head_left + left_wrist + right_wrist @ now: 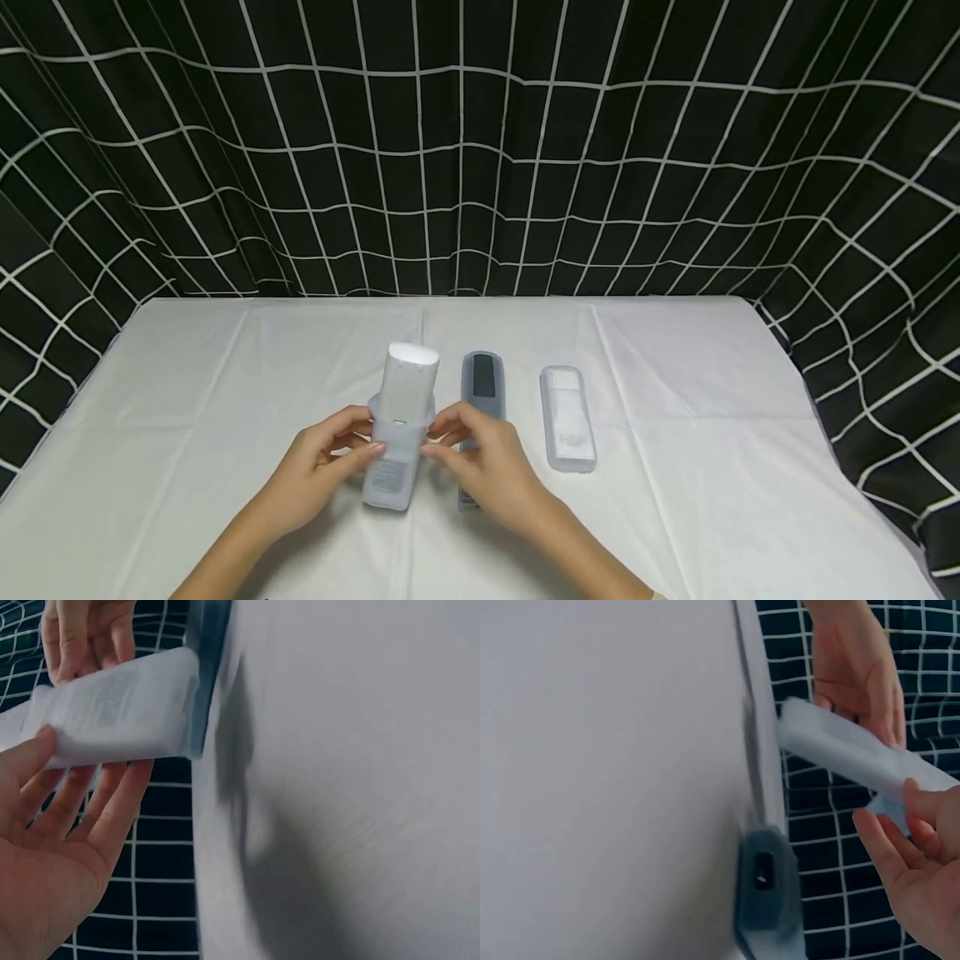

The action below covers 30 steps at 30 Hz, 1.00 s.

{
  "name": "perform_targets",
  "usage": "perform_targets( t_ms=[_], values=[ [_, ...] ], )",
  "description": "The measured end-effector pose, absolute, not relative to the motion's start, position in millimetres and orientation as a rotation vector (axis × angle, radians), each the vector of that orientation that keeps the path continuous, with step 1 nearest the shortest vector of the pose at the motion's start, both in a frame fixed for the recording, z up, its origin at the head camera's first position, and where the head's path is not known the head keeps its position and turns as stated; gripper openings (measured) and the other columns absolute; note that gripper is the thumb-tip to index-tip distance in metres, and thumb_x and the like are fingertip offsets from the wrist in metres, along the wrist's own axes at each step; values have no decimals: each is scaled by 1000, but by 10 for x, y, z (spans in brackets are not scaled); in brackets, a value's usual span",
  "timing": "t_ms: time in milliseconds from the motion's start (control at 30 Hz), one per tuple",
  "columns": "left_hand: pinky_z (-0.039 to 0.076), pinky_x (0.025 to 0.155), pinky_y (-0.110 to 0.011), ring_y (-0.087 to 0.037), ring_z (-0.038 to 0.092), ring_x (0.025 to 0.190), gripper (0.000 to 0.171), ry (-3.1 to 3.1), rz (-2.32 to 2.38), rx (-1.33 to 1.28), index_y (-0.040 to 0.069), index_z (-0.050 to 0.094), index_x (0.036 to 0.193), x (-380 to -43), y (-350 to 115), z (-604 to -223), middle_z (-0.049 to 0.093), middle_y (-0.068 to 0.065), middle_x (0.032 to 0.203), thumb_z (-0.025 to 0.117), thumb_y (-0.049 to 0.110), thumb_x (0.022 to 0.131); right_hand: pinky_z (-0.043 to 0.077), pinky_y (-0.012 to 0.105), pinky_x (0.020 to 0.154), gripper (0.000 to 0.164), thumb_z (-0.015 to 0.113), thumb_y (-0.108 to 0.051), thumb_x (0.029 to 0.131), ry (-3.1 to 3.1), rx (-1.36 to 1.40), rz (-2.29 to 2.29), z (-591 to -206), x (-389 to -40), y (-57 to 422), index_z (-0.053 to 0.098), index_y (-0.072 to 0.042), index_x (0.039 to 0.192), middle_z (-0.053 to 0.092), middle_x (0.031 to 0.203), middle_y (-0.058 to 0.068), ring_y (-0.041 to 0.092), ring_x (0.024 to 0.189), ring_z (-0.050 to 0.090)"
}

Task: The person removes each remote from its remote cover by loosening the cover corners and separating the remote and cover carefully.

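Note:
A white remote control (408,387) is held tilted above the table, its lower part inside a translucent silicone sleeve (388,487) and its upper end sticking out. My left hand (315,471) grips the sleeve from the left side, thumb on the face toward me and fingers behind, as the left wrist view also shows. From the other side my right hand (491,471) pinches the sleeve's edge near its opening between thumb and fingers. In the right wrist view a loose flap of the sleeve (889,810) shows near my right fingertips.
Behind my right hand lies a dark grey remote in a bluish sleeve (483,379), partly covered by the hand. Further right lies a white remote in a translucent sleeve (568,421). A white cloth covers the table (712,467); a black grid-patterned curtain (480,167) hangs around it.

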<state>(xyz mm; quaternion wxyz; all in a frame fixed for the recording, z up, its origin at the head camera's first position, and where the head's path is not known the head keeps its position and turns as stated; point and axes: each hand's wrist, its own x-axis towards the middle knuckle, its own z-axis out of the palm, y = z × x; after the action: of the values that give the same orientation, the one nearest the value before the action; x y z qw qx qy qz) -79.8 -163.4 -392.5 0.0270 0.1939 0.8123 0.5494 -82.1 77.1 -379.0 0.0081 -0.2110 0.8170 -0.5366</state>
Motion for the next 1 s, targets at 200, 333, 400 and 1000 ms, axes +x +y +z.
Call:
perform_targets(
  t_ms=[200, 333, 400, 1000],
  values=[
    [57, 79, -29, -10, 65, 96, 22, 2513, 1597, 647, 16, 61, 123, -785, -1688, -3864, 68, 2, 110, 62, 18, 101, 61, 25, 78, 19, 73, -9, 92, 2563, -703, -1679, -3699, -854, 870, 59, -9, 104, 68, 101, 3, 16, 90, 69],
    [57, 80, -29, -9, 64, 98, 24, 2522, 1554, 653, 17, 61, 125, -783, -1706, -3836, 68, 3, 109, 62, 19, 100, 61, 26, 78, 24, 74, -8, 91, 2583, -698, -1693, -3663, -872, 926, 58, -10, 108, 68, 105, 3, 15, 90, 69],
    [57, 81, -29, -9, 64, 99, 25, 2520, 1543, 659, 16, 60, 126, -780, -1713, -3823, 68, 3, 108, 62, 19, 100, 61, 26, 78, 29, 74, -6, 90, 2588, -710, -1707, -3643, -881, 948, 58, -10, 114, 68, 108, 5, 15, 89, 69],
    [56, 74, -26, -9, 65, 86, 29, 2470, 1426, 772, 11, 64, 129, -832, -1828, -3697, 71, 1, 110, 61, 18, 101, 61, 27, 83, 69, 78, -1, 84, 2450, -872, -1663, -3531, -930, 1093, 48, -12, 145, 64, 126, 8, 21, 101, 68]
  ],
)
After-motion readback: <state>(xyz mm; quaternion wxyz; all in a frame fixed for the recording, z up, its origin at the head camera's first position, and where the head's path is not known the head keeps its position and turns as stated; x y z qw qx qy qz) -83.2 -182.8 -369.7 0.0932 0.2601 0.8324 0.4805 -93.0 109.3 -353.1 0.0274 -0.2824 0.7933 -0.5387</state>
